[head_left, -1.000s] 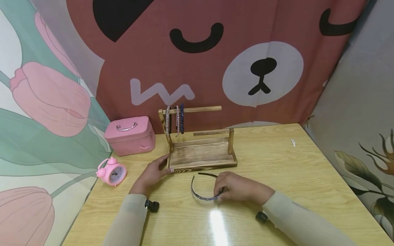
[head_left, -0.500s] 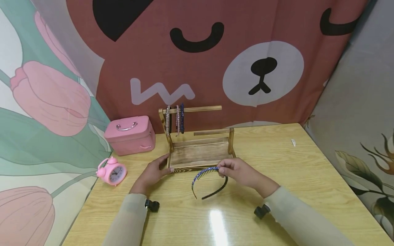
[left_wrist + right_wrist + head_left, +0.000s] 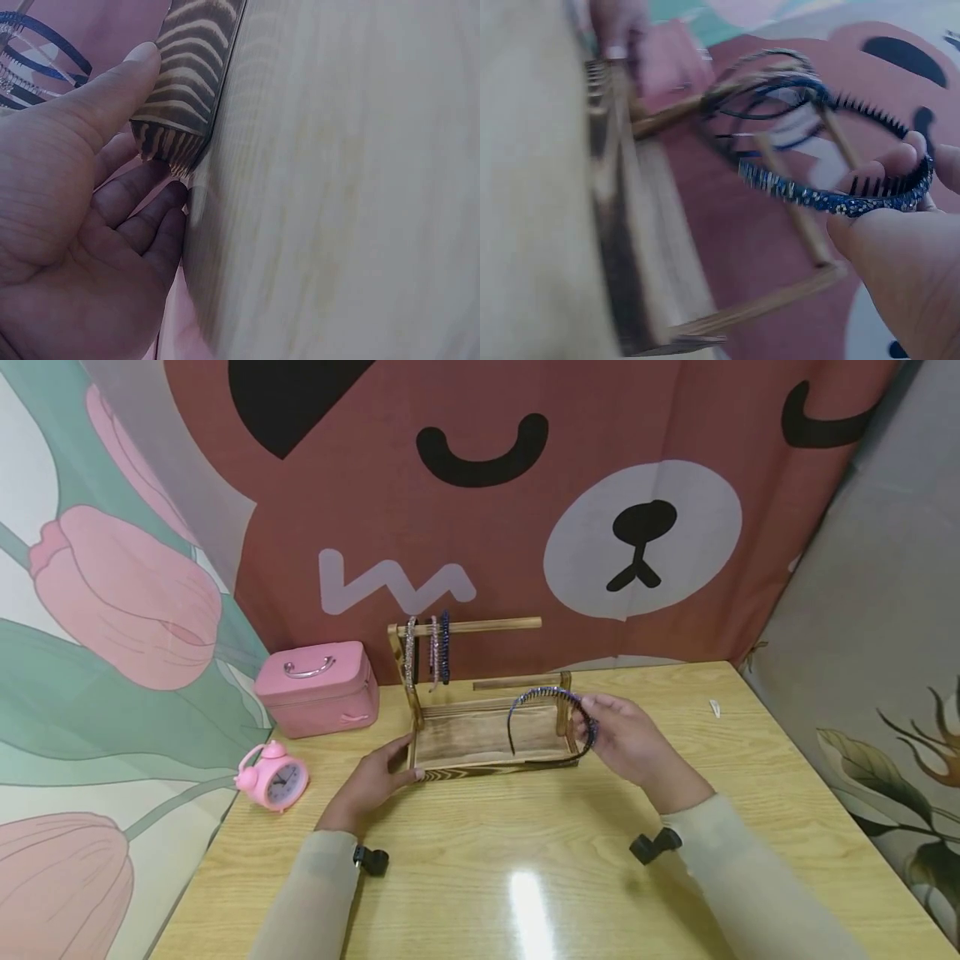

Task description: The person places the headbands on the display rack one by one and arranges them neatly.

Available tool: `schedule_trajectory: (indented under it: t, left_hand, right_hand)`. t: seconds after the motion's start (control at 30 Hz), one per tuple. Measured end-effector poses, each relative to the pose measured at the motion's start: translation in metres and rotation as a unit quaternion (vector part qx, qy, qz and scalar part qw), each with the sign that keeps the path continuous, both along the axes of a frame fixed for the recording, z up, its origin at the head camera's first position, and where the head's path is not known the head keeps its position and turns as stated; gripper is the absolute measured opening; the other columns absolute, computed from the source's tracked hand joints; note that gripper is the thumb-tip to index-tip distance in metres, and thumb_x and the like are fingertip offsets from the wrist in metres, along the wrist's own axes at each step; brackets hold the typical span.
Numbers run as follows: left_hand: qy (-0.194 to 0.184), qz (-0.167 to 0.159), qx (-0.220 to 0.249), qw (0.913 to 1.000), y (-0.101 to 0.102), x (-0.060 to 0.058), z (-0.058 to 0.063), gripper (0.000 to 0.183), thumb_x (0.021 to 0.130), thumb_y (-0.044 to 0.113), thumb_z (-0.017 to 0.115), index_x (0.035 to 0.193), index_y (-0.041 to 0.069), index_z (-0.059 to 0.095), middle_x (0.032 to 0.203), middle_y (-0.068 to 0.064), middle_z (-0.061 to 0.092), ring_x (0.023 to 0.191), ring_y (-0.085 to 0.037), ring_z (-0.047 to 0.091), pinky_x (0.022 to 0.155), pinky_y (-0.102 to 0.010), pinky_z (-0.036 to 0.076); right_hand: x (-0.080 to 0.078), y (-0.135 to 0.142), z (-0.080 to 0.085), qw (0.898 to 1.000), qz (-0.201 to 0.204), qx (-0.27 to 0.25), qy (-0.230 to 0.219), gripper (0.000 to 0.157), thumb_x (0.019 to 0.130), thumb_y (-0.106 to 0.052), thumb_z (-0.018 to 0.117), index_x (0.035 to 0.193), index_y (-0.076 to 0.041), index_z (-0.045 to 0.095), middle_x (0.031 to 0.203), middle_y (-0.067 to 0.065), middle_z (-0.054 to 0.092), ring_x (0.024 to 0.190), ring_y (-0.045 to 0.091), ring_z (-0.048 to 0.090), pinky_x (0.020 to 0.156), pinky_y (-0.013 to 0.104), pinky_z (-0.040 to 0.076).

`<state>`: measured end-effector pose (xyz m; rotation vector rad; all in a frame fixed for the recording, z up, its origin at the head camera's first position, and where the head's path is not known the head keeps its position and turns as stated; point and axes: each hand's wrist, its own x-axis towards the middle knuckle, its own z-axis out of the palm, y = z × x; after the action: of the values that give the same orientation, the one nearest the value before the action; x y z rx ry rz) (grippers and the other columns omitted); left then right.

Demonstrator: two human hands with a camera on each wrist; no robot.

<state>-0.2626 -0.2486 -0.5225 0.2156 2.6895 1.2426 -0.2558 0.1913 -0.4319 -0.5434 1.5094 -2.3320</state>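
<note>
In the head view my right hand [image 3: 628, 739] pinches a dark blue beaded headband [image 3: 870, 204] with comb teeth along its inner side. The headband is lifted in front of the right part of a wooden rack [image 3: 487, 770], its arch upward. My left hand [image 3: 375, 781] holds the rack's front left corner, the thumb on the front and the fingers around the side. From the rack's upper left bar [image 3: 498, 627] hang a silvery headband [image 3: 409, 652], a pale pink one [image 3: 434, 652] and a dark blue one [image 3: 445, 647]. The shorter right bar [image 3: 513, 682] lies behind the held headband.
A pink case [image 3: 318, 689] with a metal handle stands left of the rack. In front of it is a pink alarm clock [image 3: 283, 783]. A small white hair clip [image 3: 715, 708] lies far right on the wooden table [image 3: 450, 877]. A printed curtain hangs behind.
My right hand has raised the headband from low over the table, turned its arch upward, and carried it back and right toward the rack. The left hand stays at the rack's corner.
</note>
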Motion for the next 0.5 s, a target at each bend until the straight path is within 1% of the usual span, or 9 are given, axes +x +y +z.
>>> schedule_trajectory:
  t: [0.07,0.17,0.3,0.4,0.5]
  left_hand:
    - [-0.002,0.001,0.002,1.0,0.0,0.0,0.0,0.085,0.101,0.04,0.08,0.173,0.025,0.037,0.174,-0.012,0.042,0.162,-0.036,0.037,0.133,-0.057,0.031]
    - [-0.003,0.003,0.0,1.0,0.001,-0.001,0.001,0.084,0.101,0.041,0.08,0.172,0.025,0.038,0.175,-0.011,0.041,0.162,-0.036,0.037,0.133,-0.057,0.031]
    - [-0.007,0.009,0.001,0.9999,0.001,-0.001,0.001,0.083,0.102,0.039,0.08,0.172,0.026,0.038,0.175,-0.01,0.041,0.163,-0.036,0.037,0.134,-0.058,0.03]
    - [-0.013,0.013,0.007,0.9998,0.001,0.0,0.0,0.083,0.102,0.037,0.08,0.172,0.026,0.037,0.175,-0.011,0.041,0.162,-0.036,0.037,0.134,-0.057,0.029]
    - [-0.015,0.013,0.011,0.9997,0.001,0.0,0.0,0.083,0.102,0.037,0.08,0.173,0.026,0.037,0.175,-0.011,0.04,0.162,-0.037,0.037,0.134,-0.058,0.029]
  right_hand:
    - [-0.002,0.005,0.01,0.999,-0.003,-0.035,0.014,0.018,0.118,-0.014,0.049,0.116,-0.005,0.065,0.104,0.001,0.066,0.096,0.01,0.062,0.089,0.022,0.059]
    - [-0.006,0.008,0.025,0.997,-0.036,-0.067,0.027,0.014,0.117,-0.011,0.051,0.118,-0.004,0.063,0.105,0.003,0.065,0.098,0.012,0.061,0.09,0.023,0.058]
    - [-0.01,0.007,0.046,0.991,-0.11,-0.073,0.026,0.009,0.114,-0.014,0.059,0.116,-0.008,0.065,0.101,0.001,0.063,0.097,0.012,0.059,0.088,0.022,0.058]
    - [-0.015,0.004,0.059,0.985,-0.156,-0.071,0.025,0.008,0.112,-0.014,0.063,0.116,-0.008,0.066,0.099,0.0,0.06,0.096,0.012,0.056,0.088,0.022,0.057]
    - [-0.02,0.001,0.071,0.981,-0.181,-0.068,0.032,0.008,0.112,-0.014,0.062,0.115,-0.007,0.064,0.1,0.0,0.058,0.097,0.013,0.052,0.086,0.022,0.055]
